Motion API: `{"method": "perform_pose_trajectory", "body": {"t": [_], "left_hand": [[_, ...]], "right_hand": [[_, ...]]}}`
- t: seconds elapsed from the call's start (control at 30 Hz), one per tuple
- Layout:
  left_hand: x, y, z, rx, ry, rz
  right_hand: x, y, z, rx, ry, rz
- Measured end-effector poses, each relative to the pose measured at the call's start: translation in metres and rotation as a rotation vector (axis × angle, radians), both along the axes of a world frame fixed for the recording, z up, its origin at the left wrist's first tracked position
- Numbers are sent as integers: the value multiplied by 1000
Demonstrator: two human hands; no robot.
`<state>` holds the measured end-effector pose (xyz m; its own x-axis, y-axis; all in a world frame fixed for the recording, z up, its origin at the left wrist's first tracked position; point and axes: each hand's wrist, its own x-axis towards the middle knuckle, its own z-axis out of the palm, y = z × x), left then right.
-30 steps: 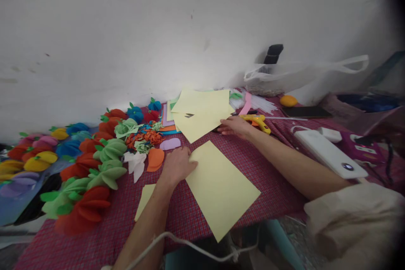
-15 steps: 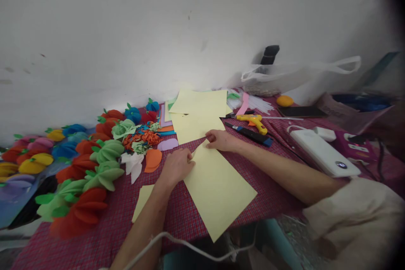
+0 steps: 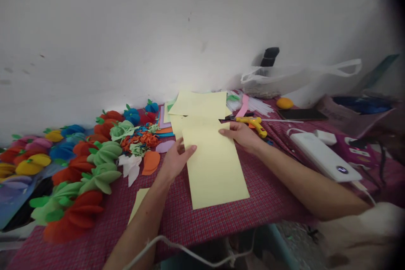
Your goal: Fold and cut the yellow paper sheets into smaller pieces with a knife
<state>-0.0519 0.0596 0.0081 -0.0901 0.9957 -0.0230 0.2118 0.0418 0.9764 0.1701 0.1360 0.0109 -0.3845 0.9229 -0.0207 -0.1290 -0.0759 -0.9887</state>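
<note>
A person's left hand [image 3: 175, 159] and right hand [image 3: 241, 136] grasp opposite edges of a yellow sheet [image 3: 215, 171] near its far end over the cloth-covered counter [image 3: 173, 215], where a light, even grip on both sides should keep it flat and free of creases.

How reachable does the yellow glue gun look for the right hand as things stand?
Probably yes: the glue gun lies just beside the right hand, with nothing visible blocking the way. However, that hand is holding the pale yellow sheet and would likely need to release it first.
</note>
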Motion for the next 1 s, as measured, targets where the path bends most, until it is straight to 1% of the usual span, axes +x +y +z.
{"method": "perform_pose_trajectory", "body": {"t": [0.03, 0.07, 0.1, 0.13, 0.2, 0.27, 0.3, 0.33, 0.4, 0.47, 0.53, 0.67, 0.83, 0.93, 1.0], "left_hand": [[2, -1, -2, -75, -66, -77], [4, -2, -3, -136, -104, -123], [5, -3, -5, -176, -128, -136], [6, -4, -6, -194, -149, -121], [6, -4, -6, -171, -204, -54], [6, -3, -5, -138, -244, 6], [6, -2, -4, -129, -251, 21], [6, -1, -4, -129, -251, 22], [6, -1, -4, -148, -236, -6], [6, -1, -4, -162, -214, -45], [5, -2, -4, -157, -196, -64], [3, -3, -4, -135, -212, -69], [1, -4, 0, -136, -223, -179], [0, -3, 1, -90, -265, -179], [0, -3, 0, -91, -303, -160]], "right_hand": [[1, 0, 0, -1, 34, -36], [1, -1, -1, 0, 66, -62], [1, -1, -2, 1, 91, -70], [2, -2, -2, -3, 108, -50], [4, -3, -2, -31, 86, 86], [7, -5, -3, -69, -19, 255], [8, -7, -3, -87, -82, 310], [9, -8, -2, -101, -133, 337], [10, -11, -2, -122, -179, 338], [10, -13, -1, -140, -182, 336], [11, -13, 0, -140, -172, 363], [15, -10, -4, -96, -119, 410], [20, -2, -12, -57, -97, 396], [21, 1, -13, -87, -54, 402], [21, 2, -13, -97, -33, 407]]}}
